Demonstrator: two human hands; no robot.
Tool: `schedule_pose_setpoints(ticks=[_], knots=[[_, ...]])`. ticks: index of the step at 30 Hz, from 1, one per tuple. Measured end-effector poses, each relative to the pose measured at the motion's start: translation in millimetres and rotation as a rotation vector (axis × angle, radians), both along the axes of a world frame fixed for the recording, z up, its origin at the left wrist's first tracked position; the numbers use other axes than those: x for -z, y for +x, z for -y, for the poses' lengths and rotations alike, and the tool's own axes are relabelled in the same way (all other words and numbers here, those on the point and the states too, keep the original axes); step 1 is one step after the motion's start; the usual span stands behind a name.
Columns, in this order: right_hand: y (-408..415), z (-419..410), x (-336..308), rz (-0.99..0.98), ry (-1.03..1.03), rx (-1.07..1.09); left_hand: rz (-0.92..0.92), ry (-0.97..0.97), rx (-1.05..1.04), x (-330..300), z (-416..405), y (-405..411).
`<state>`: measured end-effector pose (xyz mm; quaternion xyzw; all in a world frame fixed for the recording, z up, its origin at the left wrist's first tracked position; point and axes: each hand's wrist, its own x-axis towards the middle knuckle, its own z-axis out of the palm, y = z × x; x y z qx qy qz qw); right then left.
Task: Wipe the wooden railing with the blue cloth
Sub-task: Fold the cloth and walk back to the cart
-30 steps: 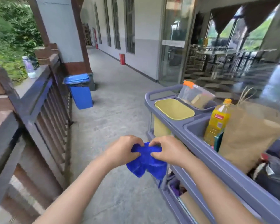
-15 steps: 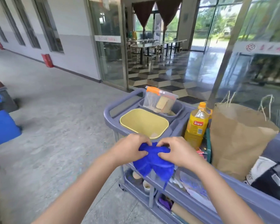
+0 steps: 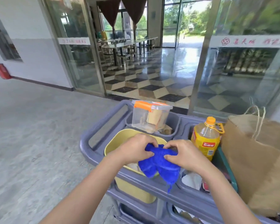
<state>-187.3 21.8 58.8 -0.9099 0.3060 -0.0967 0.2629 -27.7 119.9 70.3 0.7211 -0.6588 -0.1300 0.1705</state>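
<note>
You have the blue cloth (image 3: 160,162) bunched between both hands above the near rim of the grey cart (image 3: 94,152), and most of it hangs down in two folds over the yellow tub (image 3: 118,143) that sits in the cart's top tray. Your left hand (image 3: 137,150) pinches the cloth's upper left part, fingers curled shut on the fabric; your right hand (image 3: 183,153) grips its upper right part the same way, thumb and fingertips closed on it. The two hands are near each other with only a short bridge of cloth between them. Behind the yellow tub, a clear container with an orange lid (image 3: 149,118) stands in a round grey well of the cart. To the right of the tub stands a yellow oil bottle (image 3: 205,139) with an orange cap, and beside that a brown paper bag (image 3: 257,159) with string handles. The wooden railing does not show in this view; beyond the cart are glass doors and a tiled hall.
</note>
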Motion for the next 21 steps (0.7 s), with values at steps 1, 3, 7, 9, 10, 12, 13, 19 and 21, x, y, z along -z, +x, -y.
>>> schedule_pose_setpoints(ticks=[1,3,7,9,10,12,13,19,21], knots=[[3,6,0,-0.012,-0.004,0.026,-0.005,0.004,0.028,1,10,6],[6,17,2,-0.037,-0.014,0.073,-0.014,0.019,0.089,5,31,15],[8,32,9,-0.056,-0.006,0.192,-0.032,0.029,0.254,14,70,28],[11,32,14,-0.059,0.004,0.265,-0.053,0.044,0.336,21,86,36],[13,31,15,-0.061,0.009,0.303,-0.062,0.053,0.376,24,94,40],[19,29,17,-0.082,0.008,0.378,-0.062,0.060,0.465,30,107,48],[23,26,17,-0.094,0.007,0.418,-0.063,0.063,0.513,32,112,52],[38,5,14,-0.082,0.015,0.688,-0.089,0.046,0.767,35,139,69],[39,-4,15,-0.076,0.011,0.754,-0.092,0.058,0.835,35,144,68]])
